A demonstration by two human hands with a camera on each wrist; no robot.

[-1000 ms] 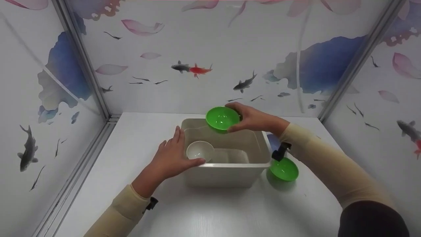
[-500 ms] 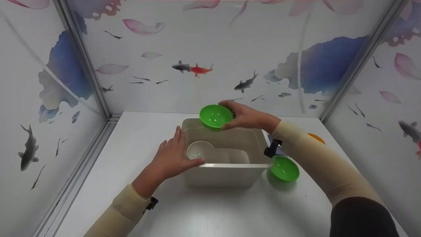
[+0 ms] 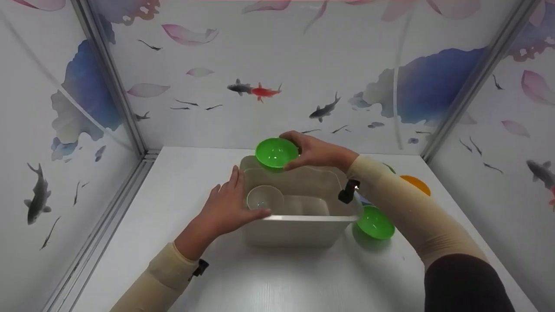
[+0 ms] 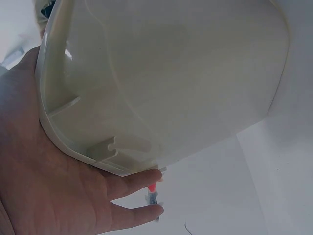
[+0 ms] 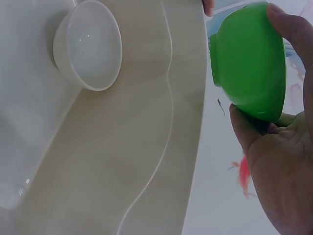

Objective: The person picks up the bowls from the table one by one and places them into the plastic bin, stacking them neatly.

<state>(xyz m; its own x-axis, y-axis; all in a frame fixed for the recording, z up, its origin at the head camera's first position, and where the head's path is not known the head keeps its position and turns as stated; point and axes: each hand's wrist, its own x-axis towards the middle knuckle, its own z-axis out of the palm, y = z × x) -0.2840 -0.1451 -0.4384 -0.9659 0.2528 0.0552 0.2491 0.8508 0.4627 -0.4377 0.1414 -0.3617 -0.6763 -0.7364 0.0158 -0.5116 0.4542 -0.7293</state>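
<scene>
My right hand [image 3: 314, 150] grips a green bowl [image 3: 276, 152] by its right side, thumb and fingers on either side of the rim. The bowl is held upright above the far rim of a beige plastic bin [image 3: 299, 232]. Inside the bin, at its left end, sits a white bowl [image 5: 95, 46]. My left hand [image 3: 223, 208] lies against the bin's near left corner with its fingers extended and the thumb along the front rim. The left wrist view shows the palm [image 4: 54, 191] against the outside of the bin's rim, two fingertips reaching past it.
A second green bowl [image 3: 376, 223] stands on the white table right of the bin. Behind my right sleeve [image 3: 403, 208] an orange thing [image 3: 416, 185] and a sliver of something green are partly hidden. Printed panels [image 3: 277, 52] enclose the table at the back and sides.
My right hand has carried the green bowl leftward and slightly up over the bin. The orange thing has come into view from behind the sleeve. My left hand stays in place.
</scene>
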